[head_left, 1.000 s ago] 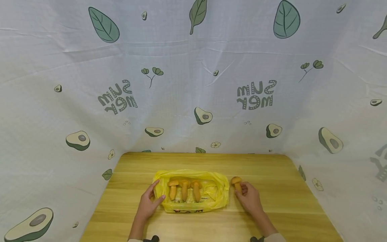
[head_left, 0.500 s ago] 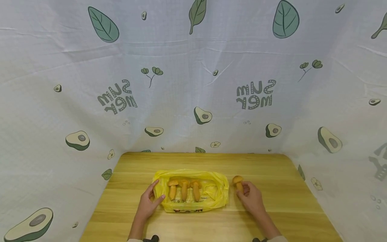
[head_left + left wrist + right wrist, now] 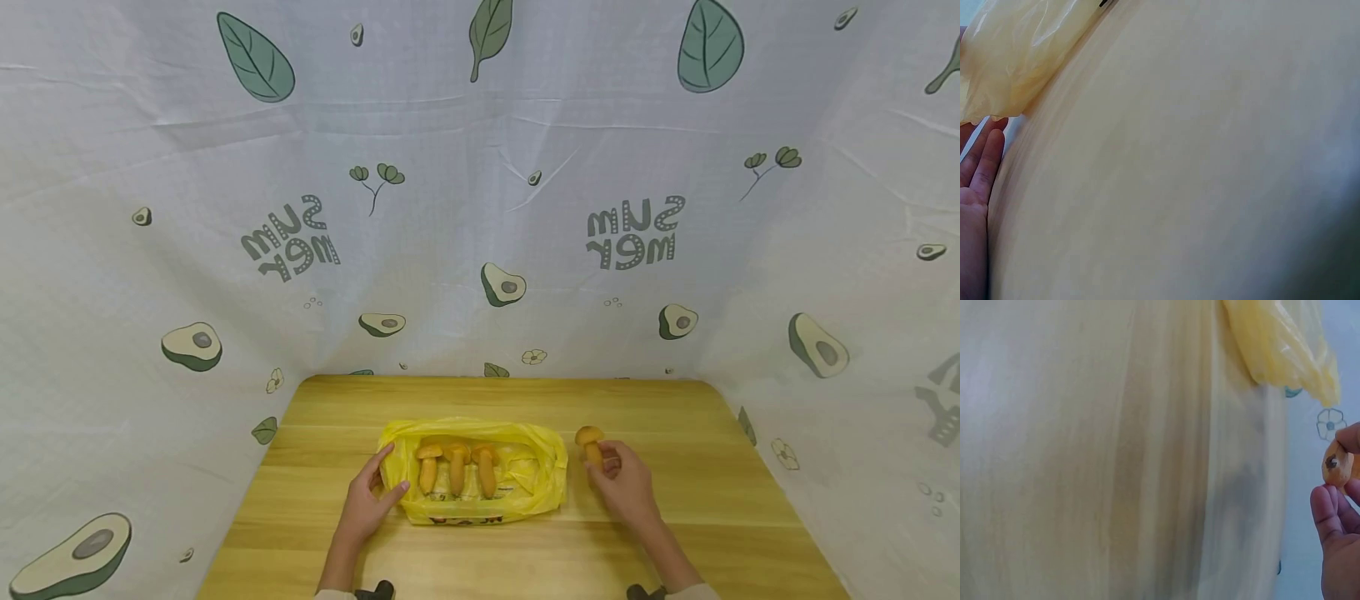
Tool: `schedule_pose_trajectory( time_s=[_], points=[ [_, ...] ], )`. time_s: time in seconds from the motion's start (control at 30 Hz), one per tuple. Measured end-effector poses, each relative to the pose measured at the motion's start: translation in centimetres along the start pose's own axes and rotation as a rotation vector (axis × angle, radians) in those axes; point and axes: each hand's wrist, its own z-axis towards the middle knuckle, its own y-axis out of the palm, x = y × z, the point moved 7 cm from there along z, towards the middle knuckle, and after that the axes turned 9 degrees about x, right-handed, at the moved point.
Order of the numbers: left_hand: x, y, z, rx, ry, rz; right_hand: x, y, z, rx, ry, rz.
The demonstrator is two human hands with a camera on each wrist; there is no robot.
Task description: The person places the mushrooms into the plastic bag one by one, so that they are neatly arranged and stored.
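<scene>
A yellow plastic bag [image 3: 551, 475], its mouth spread wide, lies in the middle of the table in the head view. Three orange-brown mushrooms, among them the middle mushroom [image 3: 457, 475], lie side by side inside it, caps toward the back. My left hand [image 3: 363, 504] holds the bag's left end, thumb over the near rim and fingers along the outer side. To the right of the bag, my right hand [image 3: 626, 487] pinches another mushroom [image 3: 588, 436] by its stem, cap pointing away from me. The right wrist view shows the stem's dark-spotted end between thumb and fingers.
The wooden table [image 3: 675, 417] is enclosed at the back and sides by a white cloth [image 3: 435, 250] printed with avocados and leaves. Inside the bag, the right part shows crumpled yellow plastic beside the mushrooms.
My right hand has shifted slightly right with the mushroom, whose cap is now a bit higher in the head view. The left hand, the bag and the three mushrooms in it stay put.
</scene>
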Motion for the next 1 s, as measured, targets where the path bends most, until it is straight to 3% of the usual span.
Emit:
schedule_pose_trajectory(
  time_s=[0.47, 0.67, 1.0],
  points=[
    [0.1, -0.1, -0.1, 0.005, -0.025, -0.005, -2.5, -0.6, 0.1, -0.006, -0.007, 0.012],
    [0.2, -0.2, -0.1, 0.018, 0.006, 0.001, -4.2, -0.8, 0.2, 0.014, -0.049, 0.051],
    [0.1, -0.1, -0.1, 0.017, -0.003, -0.001, -6.2, 0.0, 0.3, 0.012, -0.066, 0.097]
  ],
)
